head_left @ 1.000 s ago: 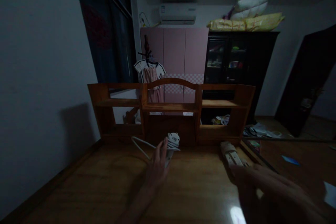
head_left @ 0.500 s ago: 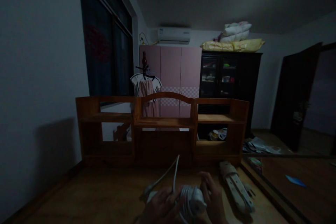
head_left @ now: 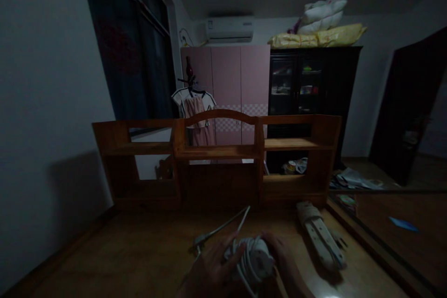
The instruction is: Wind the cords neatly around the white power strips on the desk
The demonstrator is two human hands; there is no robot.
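What looks like a white power strip point(head_left: 262, 263), with several turns of white cord point(head_left: 247, 260) wound about it, is held low over the desk. My left hand point(head_left: 213, 267) grips it from the left, fingers closed across the windings. On the far right side, my right hand point(head_left: 282, 256) presses its bent fingers against the coiled end. A loop of cord point(head_left: 228, 220) sticks up above the left hand, leading to a plug point(head_left: 199, 241) at the left. Another, off-white power strip point(head_left: 319, 237) with its cord wrapped around one end lies to the right.
A wooden shelf unit point(head_left: 218, 152) stands along the back of the desk point(head_left: 132, 247). The wall point(head_left: 45, 102) borders the left side. Beyond are a pink wardrobe point(head_left: 226, 74), a dark cabinet point(head_left: 340, 88) and a lower wooden surface point(head_left: 377, 214) with a blue item point(head_left: 403, 224).
My right hand has come from a raised, bent-finger pose beside the strip to rest against its coiled end. The cord loop has tipped lower and to the right. The camera view has shifted slightly.
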